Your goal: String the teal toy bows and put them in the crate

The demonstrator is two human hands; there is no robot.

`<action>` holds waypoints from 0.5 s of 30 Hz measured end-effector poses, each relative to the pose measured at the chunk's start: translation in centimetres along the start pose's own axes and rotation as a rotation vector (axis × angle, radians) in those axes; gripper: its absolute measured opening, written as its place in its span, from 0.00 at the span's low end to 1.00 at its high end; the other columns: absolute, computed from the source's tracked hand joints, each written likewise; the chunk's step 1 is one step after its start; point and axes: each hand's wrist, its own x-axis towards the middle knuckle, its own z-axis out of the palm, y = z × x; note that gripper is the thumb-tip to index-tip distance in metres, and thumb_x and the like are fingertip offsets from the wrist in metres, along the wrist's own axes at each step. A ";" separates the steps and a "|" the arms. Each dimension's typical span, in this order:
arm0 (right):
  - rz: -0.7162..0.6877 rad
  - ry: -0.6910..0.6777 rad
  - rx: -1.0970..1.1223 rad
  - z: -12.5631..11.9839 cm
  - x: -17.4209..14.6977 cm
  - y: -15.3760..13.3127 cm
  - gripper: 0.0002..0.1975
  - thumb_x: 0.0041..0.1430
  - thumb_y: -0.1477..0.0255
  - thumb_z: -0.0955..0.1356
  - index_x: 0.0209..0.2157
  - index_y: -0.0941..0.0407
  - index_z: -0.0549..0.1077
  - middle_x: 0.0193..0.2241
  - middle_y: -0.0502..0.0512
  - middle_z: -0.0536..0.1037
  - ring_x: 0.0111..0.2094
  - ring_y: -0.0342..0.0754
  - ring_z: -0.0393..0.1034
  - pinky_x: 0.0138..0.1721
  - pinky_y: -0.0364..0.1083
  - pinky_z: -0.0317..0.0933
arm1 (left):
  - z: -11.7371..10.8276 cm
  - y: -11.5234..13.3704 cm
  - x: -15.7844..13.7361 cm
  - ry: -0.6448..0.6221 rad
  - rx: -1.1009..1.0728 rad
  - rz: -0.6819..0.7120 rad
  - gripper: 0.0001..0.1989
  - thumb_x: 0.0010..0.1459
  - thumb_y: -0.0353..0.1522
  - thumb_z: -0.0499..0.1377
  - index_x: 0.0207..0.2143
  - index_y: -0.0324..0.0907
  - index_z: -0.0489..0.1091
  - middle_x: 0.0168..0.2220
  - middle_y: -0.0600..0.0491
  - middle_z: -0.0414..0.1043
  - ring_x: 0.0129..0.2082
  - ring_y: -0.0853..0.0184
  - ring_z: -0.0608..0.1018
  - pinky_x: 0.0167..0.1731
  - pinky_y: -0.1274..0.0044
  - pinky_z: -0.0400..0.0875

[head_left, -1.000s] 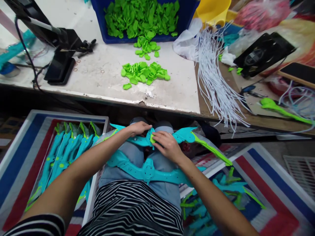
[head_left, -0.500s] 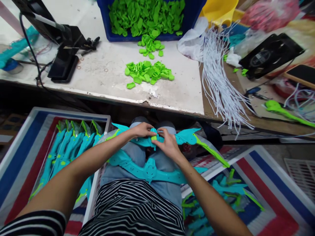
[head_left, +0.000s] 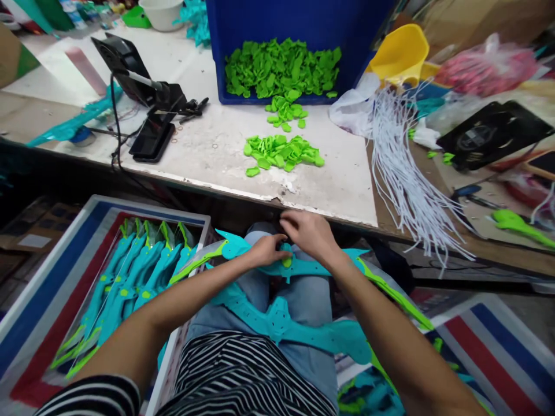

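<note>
A turquoise toy bow (head_left: 310, 267) with lime-green limb ends lies across my thighs. My left hand (head_left: 266, 251) is closed on its middle, with the thumb beside a small green piece (head_left: 287, 262) set in the centre. Just above the bow, near the table edge, my right hand (head_left: 310, 231) is raised with its fingers curled together; whatever may be between them is hidden. Closer to my waist rests a second turquoise bow part (head_left: 277, 323), with a row of holes and a raised centre. On the table ahead is a loose pile of small green pieces (head_left: 284, 153).
A blue bin (head_left: 219, 75) with green pieces stands at the back of the table (head_left: 208, 173). White cords (head_left: 399, 156) hang over its right edge. Finished-looking bows (head_left: 147, 266) fill a striped-lined crate (head_left: 93, 208) at left; another crate (head_left: 481, 323) holds more at right.
My right hand has come off the bow's centre and risen toward the table edge. My left hand stays on the bow. The view has tilted up and shifted left.
</note>
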 end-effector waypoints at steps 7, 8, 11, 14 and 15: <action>-0.300 0.022 -0.244 0.1 13.5 -5.8 0.13 0.62 0.79 0.60 0.41 0.59 0.75 0.44 0.65 0.75 0.49 0.57 0.62 0.47 0.55 0.55 | 3.0 1.9 -9.1 -0.054 0.343 0.176 0.19 0.61 0.40 0.54 0.49 0.39 0.68 0.46 0.41 0.70 0.47 0.55 0.72 0.47 0.64 0.69; -0.305 -0.012 -0.264 0.3 14.0 -6.0 0.13 0.62 0.79 0.59 0.39 0.60 0.75 0.41 0.65 0.75 0.48 0.57 0.62 0.47 0.54 0.55 | 3.6 1.9 -10.2 -0.150 0.369 0.149 0.24 0.59 0.43 0.56 0.53 0.38 0.66 0.46 0.41 0.71 0.46 0.54 0.73 0.45 0.64 0.69; -0.286 0.036 -0.225 0.5 12.5 -4.6 0.14 0.63 0.80 0.58 0.39 0.60 0.75 0.40 0.65 0.74 0.46 0.56 0.64 0.45 0.52 0.58 | 5.0 1.7 -12.2 -0.332 0.422 0.048 0.44 0.52 0.48 0.62 0.64 0.35 0.50 0.48 0.38 0.70 0.46 0.51 0.75 0.44 0.64 0.71; -0.191 0.267 -0.087 -0.1 8.4 -0.5 0.12 0.63 0.76 0.59 0.43 0.57 0.72 0.43 0.62 0.74 0.45 0.54 0.65 0.46 0.52 0.60 | 5.3 2.2 -12.5 -0.427 0.478 0.006 0.52 0.50 0.47 0.64 0.67 0.39 0.38 0.52 0.36 0.67 0.47 0.50 0.75 0.44 0.64 0.70; -0.144 0.348 -0.045 -0.3 6.7 1.1 0.11 0.63 0.74 0.60 0.42 0.56 0.72 0.42 0.61 0.74 0.45 0.55 0.66 0.46 0.52 0.61 | 5.1 2.4 -12.3 -0.461 0.485 -0.005 0.53 0.50 0.47 0.64 0.67 0.41 0.36 0.53 0.35 0.65 0.48 0.49 0.75 0.44 0.63 0.70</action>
